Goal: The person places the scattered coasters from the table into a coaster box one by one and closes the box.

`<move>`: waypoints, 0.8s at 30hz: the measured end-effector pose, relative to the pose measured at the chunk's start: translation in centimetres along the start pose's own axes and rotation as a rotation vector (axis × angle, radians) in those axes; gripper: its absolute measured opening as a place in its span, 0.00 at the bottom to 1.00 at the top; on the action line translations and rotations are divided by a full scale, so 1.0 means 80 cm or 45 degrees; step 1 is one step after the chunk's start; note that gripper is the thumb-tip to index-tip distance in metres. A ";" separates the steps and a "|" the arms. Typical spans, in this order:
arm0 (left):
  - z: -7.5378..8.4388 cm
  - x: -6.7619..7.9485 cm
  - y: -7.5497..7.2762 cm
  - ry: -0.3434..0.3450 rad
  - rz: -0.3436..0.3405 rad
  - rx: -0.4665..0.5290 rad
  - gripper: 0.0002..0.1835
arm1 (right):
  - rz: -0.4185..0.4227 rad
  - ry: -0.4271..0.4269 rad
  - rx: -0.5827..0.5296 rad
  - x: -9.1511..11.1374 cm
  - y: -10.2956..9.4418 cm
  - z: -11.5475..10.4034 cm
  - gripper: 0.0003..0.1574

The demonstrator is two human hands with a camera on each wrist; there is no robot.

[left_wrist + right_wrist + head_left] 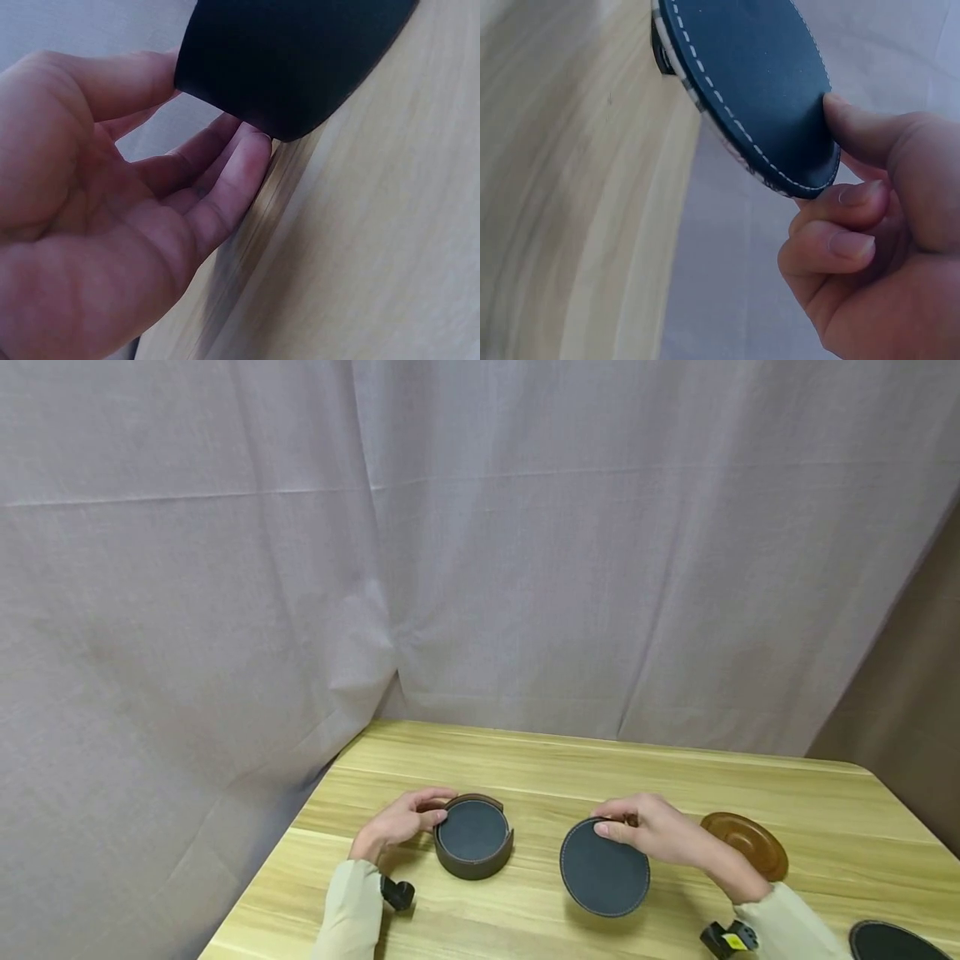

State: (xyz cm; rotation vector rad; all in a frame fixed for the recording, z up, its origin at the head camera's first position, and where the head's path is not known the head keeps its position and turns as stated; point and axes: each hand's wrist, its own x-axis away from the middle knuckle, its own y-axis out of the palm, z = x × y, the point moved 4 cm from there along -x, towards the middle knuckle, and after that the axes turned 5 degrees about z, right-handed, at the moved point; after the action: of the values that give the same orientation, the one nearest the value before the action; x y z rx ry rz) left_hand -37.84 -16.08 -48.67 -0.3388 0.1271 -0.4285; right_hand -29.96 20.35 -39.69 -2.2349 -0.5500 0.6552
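Note:
My right hand [660, 831] pinches a round dark coaster [604, 870] by its far edge, thumb on the upper face. The coaster is tilted and raised over the table, its pale stitched rim [731, 118] plain in the right wrist view. To the left stands a brown round coaster holder [474, 867] with a gap in its wall; inside it lies another dark coaster [472, 831]. My left hand [401, 821] holds the holder's left side, the thumb at its rim and the fingers around the outer wall [277, 67].
On the wooden table [450, 752], a brown wooden oval dish [750, 843] lies beyond my right forearm. Another dark stitched round piece [892, 942] is cut off at the lower right. A grey curtain [525, 568] hangs behind the table's far edge.

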 end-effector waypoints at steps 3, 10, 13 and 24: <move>0.001 -0.001 0.000 0.002 -0.004 0.007 0.23 | 0.012 -0.017 -0.015 -0.009 0.009 -0.001 0.16; 0.001 0.000 0.000 -0.012 -0.003 0.014 0.22 | 0.087 -0.013 -0.030 -0.032 0.022 -0.009 0.16; -0.001 -0.001 0.000 -0.001 -0.003 0.006 0.22 | 0.134 0.028 -0.052 -0.041 0.027 -0.011 0.17; 0.000 0.000 0.000 0.008 -0.007 -0.004 0.22 | 0.227 0.206 -0.249 -0.065 0.052 -0.012 0.14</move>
State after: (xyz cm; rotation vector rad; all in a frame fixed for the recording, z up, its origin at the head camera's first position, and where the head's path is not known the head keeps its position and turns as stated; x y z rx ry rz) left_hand -37.87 -16.06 -48.65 -0.3411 0.1328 -0.4345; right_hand -32.69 14.29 -40.71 -2.5153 -0.3487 0.5212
